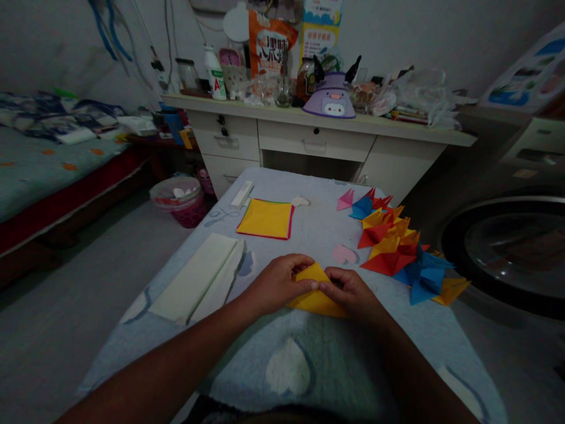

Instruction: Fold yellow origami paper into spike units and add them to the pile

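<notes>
A folded yellow paper point(314, 299) lies on the cloth-covered table point(309, 359) in front of me. My left hand point(279, 282) presses its fingertips down on the paper's left part, fingers curled. My right hand point(348, 290) pinches the paper's right part, thumb meeting the left hand's fingers at the middle. A stack of square coloured sheets point(266, 218), yellow on top, lies farther back. A pile of folded paper pieces point(397, 247) in red, orange, yellow and blue stretches along the table's right side.
A long cream folded sheet point(198, 277) lies at the table's left. A white desk with drawers point(309, 138), crowded with bottles and bags, stands behind. A bed point(48, 165) is at left, a pink bin point(179, 200) on the floor, a dark round drum point(507, 247) at right.
</notes>
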{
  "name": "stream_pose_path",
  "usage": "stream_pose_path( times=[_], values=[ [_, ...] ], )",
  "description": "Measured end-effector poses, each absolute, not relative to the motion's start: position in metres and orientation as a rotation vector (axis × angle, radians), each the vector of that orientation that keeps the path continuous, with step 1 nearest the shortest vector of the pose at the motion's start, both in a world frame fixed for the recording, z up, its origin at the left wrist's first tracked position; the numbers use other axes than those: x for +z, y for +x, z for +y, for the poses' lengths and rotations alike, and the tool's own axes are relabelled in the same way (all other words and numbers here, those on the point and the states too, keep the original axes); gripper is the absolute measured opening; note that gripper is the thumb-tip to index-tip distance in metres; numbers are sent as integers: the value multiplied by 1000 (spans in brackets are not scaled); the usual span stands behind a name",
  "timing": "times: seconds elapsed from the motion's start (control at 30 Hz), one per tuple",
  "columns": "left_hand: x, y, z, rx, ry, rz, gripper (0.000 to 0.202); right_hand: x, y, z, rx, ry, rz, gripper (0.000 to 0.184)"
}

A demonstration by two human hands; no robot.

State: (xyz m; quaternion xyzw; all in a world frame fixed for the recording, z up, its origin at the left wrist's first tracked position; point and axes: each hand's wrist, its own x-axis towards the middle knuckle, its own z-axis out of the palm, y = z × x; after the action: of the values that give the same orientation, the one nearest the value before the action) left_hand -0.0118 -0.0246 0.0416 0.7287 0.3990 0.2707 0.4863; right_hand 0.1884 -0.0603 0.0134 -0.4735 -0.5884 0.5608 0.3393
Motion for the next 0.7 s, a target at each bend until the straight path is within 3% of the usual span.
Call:
stream_pose_path(
  times=[0.17, 0.7],
  values=[
    [30, 3, -20, 714, 1666, 992, 19, 10, 190, -59, 1417, -1219, -1584, 34],
    [24, 5, -18, 737, 1603, 1018, 23, 12, 189, -60, 1496, -1277, -1490, 37]
  ],
)
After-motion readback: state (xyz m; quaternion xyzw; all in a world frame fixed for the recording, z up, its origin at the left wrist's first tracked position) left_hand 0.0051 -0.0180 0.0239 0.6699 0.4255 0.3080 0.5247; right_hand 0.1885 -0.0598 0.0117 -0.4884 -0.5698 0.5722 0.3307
